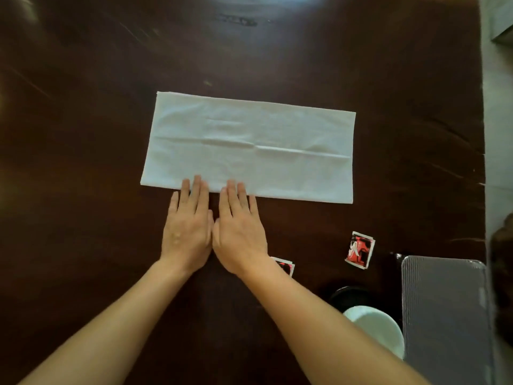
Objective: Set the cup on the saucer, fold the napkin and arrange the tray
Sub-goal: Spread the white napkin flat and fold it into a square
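Observation:
A white napkin (pixel 249 147) lies flat on the dark wooden table (pixel 83 120) as a long rectangle with a crease running along its length. My left hand (pixel 187 229) and my right hand (pixel 238 230) lie palm down side by side at its near edge, fingertips resting on the cloth, holding nothing. At the lower right a white cup (pixel 374 327) sits on a dark saucer (pixel 348 294), partly hidden by my right forearm. A grey tray (pixel 444 315) lies to the right of the cup, near the table's edge.
Two small red-and-white sachets lie on the table: one (pixel 360 250) between napkin and tray, another (pixel 284 265) half hidden under my right wrist. The table's right edge (pixel 484 162) borders a pale floor.

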A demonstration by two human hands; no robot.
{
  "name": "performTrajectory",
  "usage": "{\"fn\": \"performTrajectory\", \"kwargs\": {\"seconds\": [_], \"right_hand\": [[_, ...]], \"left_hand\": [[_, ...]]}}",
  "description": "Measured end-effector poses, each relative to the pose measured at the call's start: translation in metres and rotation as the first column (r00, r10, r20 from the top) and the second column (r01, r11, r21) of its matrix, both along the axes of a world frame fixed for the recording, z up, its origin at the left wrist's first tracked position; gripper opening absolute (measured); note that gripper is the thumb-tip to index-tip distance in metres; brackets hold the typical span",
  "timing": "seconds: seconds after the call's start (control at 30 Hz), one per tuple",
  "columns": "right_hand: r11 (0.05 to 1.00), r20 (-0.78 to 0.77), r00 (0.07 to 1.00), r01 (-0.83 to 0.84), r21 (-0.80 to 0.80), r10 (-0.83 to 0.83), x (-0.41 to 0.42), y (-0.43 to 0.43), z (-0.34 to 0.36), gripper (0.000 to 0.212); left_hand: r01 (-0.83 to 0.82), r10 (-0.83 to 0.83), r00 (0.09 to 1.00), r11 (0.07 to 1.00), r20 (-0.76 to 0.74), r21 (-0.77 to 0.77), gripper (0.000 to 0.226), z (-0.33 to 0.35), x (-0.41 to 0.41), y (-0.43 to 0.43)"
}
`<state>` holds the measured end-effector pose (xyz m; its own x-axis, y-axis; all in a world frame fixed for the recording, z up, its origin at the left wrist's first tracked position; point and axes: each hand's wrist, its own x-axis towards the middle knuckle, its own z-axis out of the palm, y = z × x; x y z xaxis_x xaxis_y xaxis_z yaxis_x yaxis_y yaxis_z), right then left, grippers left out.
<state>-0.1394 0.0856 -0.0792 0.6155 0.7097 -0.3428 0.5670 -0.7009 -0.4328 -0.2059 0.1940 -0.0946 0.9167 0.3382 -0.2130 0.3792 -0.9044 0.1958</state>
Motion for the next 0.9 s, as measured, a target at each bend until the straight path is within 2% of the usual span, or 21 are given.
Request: {"fn": "performTrajectory", "kwargs": {"seconds": [0.13,0.27,0.5,0.67,0.8,0.9], "right_hand": [[0.991,0.123,0.989,-0.069,-0.112,0.082,0.001,-0.017,-0.012,0.071],[0.979,0.117,0.992,-0.030,-0.201,0.055,0.005,-0.037,-0.009,0.078],[0.914,0.185,0.970,0.212,-0.345,-0.156,0.049,-0.127,0.000,0.081],[0.879,0.173,0.949,0.310,-0.362,-0.264,0.067,-0.149,0.008,0.080],[0.859,0.154,0.927,0.374,-0.350,-0.341,0.071,-0.149,0.014,0.078],[0.834,0.181,0.902,0.430,-0.346,-0.391,0.071,-0.141,0.021,0.073]], "left_hand": [[0.087,-0.085,0.996,0.994,-0.031,0.067,0.065,-0.013,-0.030,0.010],[0.066,-0.062,0.996,0.995,-0.060,0.071,0.067,-0.008,-0.026,0.011],[0.037,-0.031,0.996,0.997,-0.085,0.073,0.067,-0.006,-0.026,0.012],[0.028,-0.024,0.996,0.998,-0.083,0.049,0.070,-0.004,-0.026,0.011],[-0.137,0.146,0.985,0.987,-0.097,0.086,0.079,0.002,-0.026,0.019],[-0.179,0.191,0.970,0.980,-0.153,0.088,0.084,0.008,-0.025,0.022]]}}
